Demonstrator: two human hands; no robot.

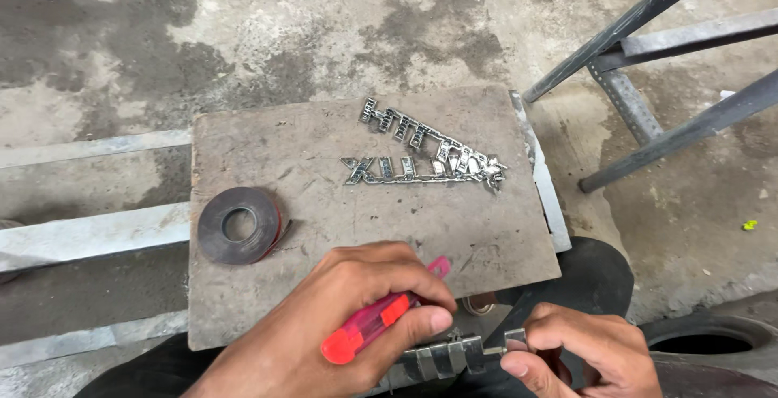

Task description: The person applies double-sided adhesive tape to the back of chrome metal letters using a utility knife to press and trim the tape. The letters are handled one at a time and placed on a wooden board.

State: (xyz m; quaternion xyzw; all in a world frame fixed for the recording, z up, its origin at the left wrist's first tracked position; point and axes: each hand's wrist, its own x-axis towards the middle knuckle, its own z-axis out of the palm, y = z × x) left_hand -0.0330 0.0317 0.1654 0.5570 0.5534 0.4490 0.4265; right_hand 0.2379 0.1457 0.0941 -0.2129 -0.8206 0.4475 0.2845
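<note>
1. Board (324, 284): worn flat wooden slab lying across pale metal rails (89, 236) over a stained concrete floor (243, 33); it is the work surface, just ahead of both hands.
2. Metal frame (648, 66): grey angle-iron legs at upper right, well apart from the work.
3. Tape roll (239, 225): dark double-sided roll with a red edge, flat on the board's left part, near the left hand but not touched.
4. Chrome emblems (421, 151): two lettered badges lying on the board's far side, overlapping at their right ends, untouched.
5. Left hand (340, 333): closed around a red-pink utility knife (377, 325), thumb pressing its body; the blade tip is hidden, so I cannot tell whether it is out.
6. Right hand (583, 349): fingers pinched on the right end of a small chrome emblem piece (454, 356), held off the board's near edge, just below the knife.
7. Judgement: for a clean job, keep the piece pinched firm and level, work the knife at a shallow angle away from the pinching fingers, with short light strokes so the chrome isn't scored.
</note>
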